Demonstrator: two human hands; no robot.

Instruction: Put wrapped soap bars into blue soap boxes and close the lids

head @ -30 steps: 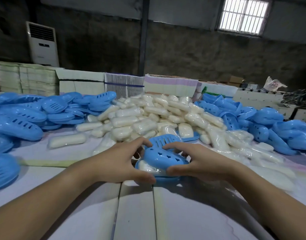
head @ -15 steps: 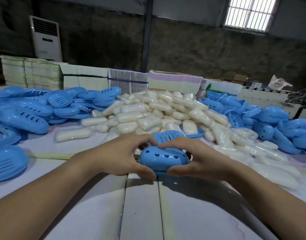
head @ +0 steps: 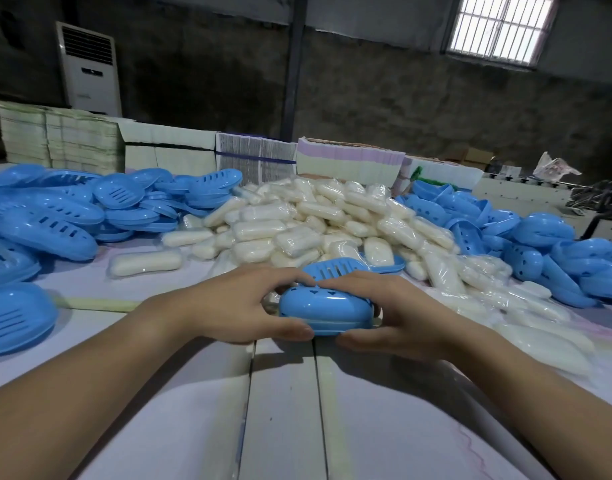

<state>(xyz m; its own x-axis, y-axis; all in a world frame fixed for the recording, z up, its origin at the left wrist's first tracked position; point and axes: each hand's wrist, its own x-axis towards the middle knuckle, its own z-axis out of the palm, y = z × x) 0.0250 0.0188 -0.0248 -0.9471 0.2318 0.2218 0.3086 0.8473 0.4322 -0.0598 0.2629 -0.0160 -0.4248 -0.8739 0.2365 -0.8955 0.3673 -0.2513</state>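
Where the lid gaped before, blue soap box (head: pixel 323 311) now closed, both hands' fingers (head: pixel 283 277) curled round it.

The closed soap box (head: pixel 323 311) sits on the table (head: pixel 283 410) between the left hand (head: pixel 238 306) and right hand (head: pixel 398 317); the wrapped soap pile (head: pixel 318 216) lies behind it; soap box bases (head: pixel 55 216) lie left; lids (head: pixel 526 237) lie right.

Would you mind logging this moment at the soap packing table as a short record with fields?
held item: blue soap box, lid down
left hand: grips the box's left end
right hand: grips the box's right end
soap supply: pile of wrapped soap bars behind the hands
slotted trays: heaped at left
domed lids: heaped at right
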